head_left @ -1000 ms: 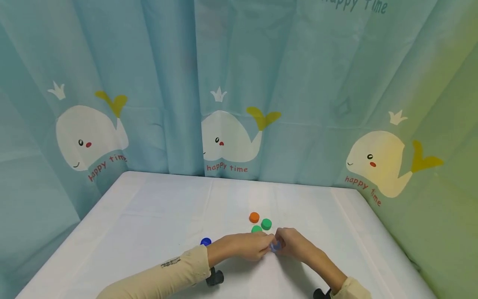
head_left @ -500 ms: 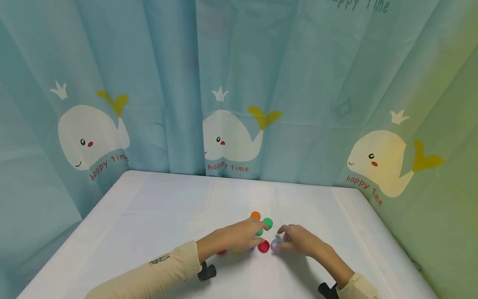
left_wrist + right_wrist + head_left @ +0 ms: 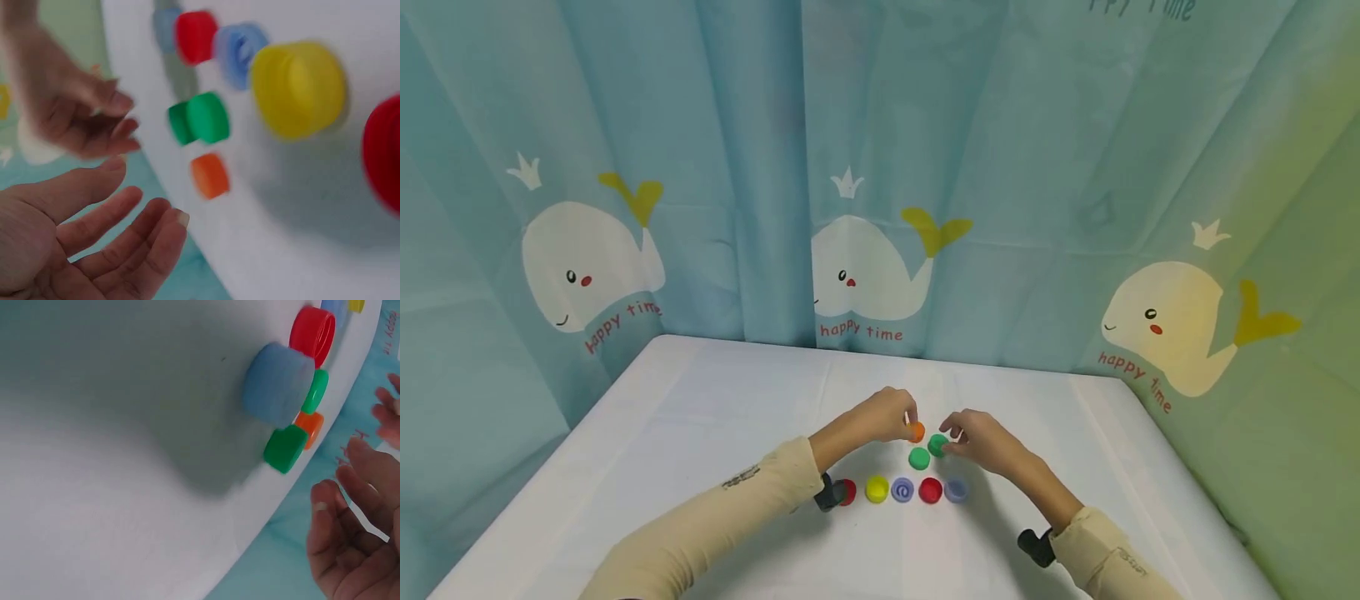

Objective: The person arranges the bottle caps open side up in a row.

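Note:
My left hand (image 3: pixel 886 415) is beside the orange bottle cap (image 3: pixel 917 432). In the left wrist view its fingers are loosely bent, apart from the orange cap (image 3: pixel 210 175). My right hand (image 3: pixel 985 439) hovers at a green bottle cap (image 3: pixel 937 445), thumb and fingers spread with nothing between them. A second green cap (image 3: pixel 919 458) lies just nearer. Closer to me runs a row of caps: red (image 3: pixel 848 492), partly behind the left wrist camera, then a yellow cap (image 3: pixel 877 489), a bluish-purple cap (image 3: pixel 902 490), another red cap (image 3: pixel 930 491) and a pale purple cap (image 3: pixel 957 490).
The caps lie on a white-covered table (image 3: pixel 760 392). A blue curtain (image 3: pixel 737 208) with printed whales hangs behind its far edge and along the sides. Black wrist cameras, such as the right one (image 3: pixel 1037 547), ride on both wrists close above the tabletop.
Both hands were together at the pale purple cap, which now lies released at the row's right end. They have parted and moved farther forward, the left to the orange cap, the right to a green one.

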{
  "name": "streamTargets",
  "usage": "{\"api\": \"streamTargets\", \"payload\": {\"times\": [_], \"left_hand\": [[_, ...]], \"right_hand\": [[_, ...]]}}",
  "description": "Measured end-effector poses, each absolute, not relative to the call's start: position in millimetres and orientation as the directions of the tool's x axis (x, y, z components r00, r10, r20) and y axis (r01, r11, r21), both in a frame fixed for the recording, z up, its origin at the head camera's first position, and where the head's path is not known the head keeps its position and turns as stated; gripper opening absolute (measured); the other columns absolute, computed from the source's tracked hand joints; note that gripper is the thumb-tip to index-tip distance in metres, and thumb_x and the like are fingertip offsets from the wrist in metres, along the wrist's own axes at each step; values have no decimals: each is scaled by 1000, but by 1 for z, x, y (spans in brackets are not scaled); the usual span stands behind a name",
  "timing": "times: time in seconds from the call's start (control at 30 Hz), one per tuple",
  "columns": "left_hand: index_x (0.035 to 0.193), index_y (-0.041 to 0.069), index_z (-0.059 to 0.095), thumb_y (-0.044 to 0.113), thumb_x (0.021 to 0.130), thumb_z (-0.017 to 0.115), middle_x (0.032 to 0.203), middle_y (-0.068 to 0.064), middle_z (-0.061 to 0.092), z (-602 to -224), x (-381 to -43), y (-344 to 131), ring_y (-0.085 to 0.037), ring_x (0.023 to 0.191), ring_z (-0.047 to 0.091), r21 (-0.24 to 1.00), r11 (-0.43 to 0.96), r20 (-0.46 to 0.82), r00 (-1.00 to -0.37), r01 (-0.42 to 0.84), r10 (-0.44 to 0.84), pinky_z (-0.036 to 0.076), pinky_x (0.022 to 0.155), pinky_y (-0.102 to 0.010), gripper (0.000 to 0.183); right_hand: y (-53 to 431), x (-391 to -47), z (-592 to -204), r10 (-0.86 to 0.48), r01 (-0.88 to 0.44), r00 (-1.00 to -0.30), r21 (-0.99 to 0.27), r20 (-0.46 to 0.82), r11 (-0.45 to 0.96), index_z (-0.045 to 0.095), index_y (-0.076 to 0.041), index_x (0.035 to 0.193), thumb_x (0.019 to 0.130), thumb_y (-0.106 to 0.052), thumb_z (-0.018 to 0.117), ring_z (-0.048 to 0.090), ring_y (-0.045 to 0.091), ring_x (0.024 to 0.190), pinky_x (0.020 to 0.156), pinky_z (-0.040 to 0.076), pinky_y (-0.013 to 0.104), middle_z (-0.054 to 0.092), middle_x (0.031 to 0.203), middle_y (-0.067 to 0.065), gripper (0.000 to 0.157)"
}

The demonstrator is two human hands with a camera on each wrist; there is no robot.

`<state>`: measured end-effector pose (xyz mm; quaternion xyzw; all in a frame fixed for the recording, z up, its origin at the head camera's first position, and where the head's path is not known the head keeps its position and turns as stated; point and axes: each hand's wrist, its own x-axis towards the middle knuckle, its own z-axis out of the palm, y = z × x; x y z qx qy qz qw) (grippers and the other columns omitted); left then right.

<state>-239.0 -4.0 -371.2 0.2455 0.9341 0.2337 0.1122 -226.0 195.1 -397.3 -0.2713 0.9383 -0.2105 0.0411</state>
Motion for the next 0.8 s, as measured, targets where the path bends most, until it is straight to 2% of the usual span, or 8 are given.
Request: {"api": "streamTargets", "payload": {"times": [0.13, 0.43, 0.63, 0.8], "left_hand": [[85, 5, 69, 13, 78, 78, 77, 0, 61, -385, -239, 4, -12, 69, 52, 472, 793, -125, -862, 384, 492, 48, 66, -20, 14], [83, 5, 64, 11, 76, 79, 72, 1, 56, -404, -234, 8, -12, 63, 47, 466, 804, -177, -851, 369, 494, 44, 60, -21, 18], [70, 7, 59, 11, 75, 80, 62, 2, 52, -409, -236, 11, -10, 57, 42, 439, 785, -138, -831, 437, 540, 38, 52, -19, 22], [73, 4, 63, 9, 74, 80, 61, 3, 54, -410, -238, 15, -9, 56, 44, 427, 762, -106, -809, 487, 577, 40, 52, -18, 17]], "right_hand": [[183, -227, -399, -552, -499, -834, -433, 4, 751, 68, 2, 95, 75, 1, 76, 53, 14, 70, 62, 49, 22, 59, 75, -2, 21], [172, -226, -408, -547, -469, -835, -433, -67, 770, 69, 4, 94, 72, 0, 79, 54, 13, 68, 66, 51, 28, 62, 76, 1, 24], [167, -226, -411, -559, -483, -825, -410, -81, 773, 69, 0, 89, 71, -2, 80, 48, 11, 63, 58, 44, 25, 55, 68, -4, 22], [164, -226, -413, -559, -487, -826, -404, -75, 774, 68, -1, 83, 69, -1, 80, 53, 12, 62, 58, 46, 26, 60, 70, -1, 19]]}}
